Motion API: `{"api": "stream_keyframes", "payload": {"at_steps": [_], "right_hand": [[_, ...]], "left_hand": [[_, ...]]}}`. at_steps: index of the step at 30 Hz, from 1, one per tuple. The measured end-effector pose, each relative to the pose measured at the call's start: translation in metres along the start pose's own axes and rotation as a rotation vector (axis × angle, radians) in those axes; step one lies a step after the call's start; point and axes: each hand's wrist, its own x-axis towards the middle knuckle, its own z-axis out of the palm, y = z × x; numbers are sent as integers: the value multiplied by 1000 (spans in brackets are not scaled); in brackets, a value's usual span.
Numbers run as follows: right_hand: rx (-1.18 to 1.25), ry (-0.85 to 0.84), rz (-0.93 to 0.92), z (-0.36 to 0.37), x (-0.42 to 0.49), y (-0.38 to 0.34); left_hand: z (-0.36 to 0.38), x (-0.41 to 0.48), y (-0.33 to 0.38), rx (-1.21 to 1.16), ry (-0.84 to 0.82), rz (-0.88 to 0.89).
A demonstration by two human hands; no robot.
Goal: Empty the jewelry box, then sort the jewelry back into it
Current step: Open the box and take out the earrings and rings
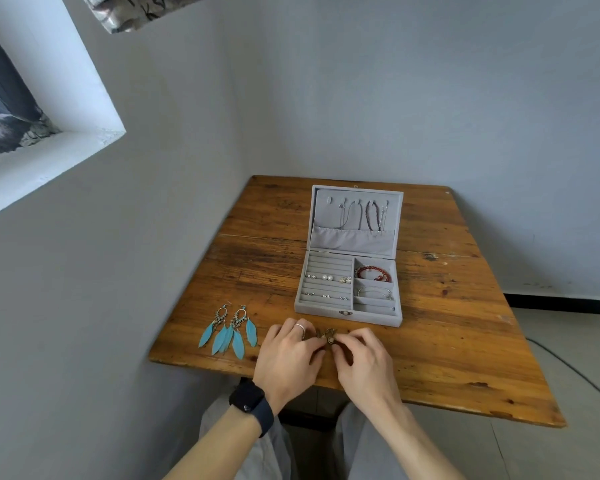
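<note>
A grey velvet jewelry box stands open on the wooden table. Necklaces hang in its lid. Small stud earrings sit in the ring rolls on the left. A red bead bracelet and a silver bangle lie in the right compartments. In front of the box my left hand and my right hand both pinch a small bronze-coloured piece of jewelry just above the table. Two turquoise feather earrings lie to the left.
The table stands in a corner, with walls close at the left and back. A window recess is at upper left. My left wrist wears a dark watch. A cable runs over the floor at right.
</note>
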Motion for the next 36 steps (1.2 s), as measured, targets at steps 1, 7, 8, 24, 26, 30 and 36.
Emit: {"api": "stream_keyframes", "payload": {"at_steps": [1,7,8,24,26,30,36], "right_hand": [[-5,4,-7,0,-1,0],[-55,16,-58,0,-5,-1],[-63,13,-60,1,-6,-1],[112,-20,-43,-24,5,0],[102,8,-52,-30,20,1],[-6,67,-84,-36,64,4],[-210,-4,-85,-23,120,13]], "left_hand": [[1,-1,0,-2,1,-4],[1,-2,-1,-3,3,-20],[1,-2,-1,-5,0,-21],[-13,21,-17,-71,20,-80],[-17,37,-23,-69,44,-106],[-19,78,-33,-49,40,-129],[-1,124,-32,-1,-23,-110]]}}
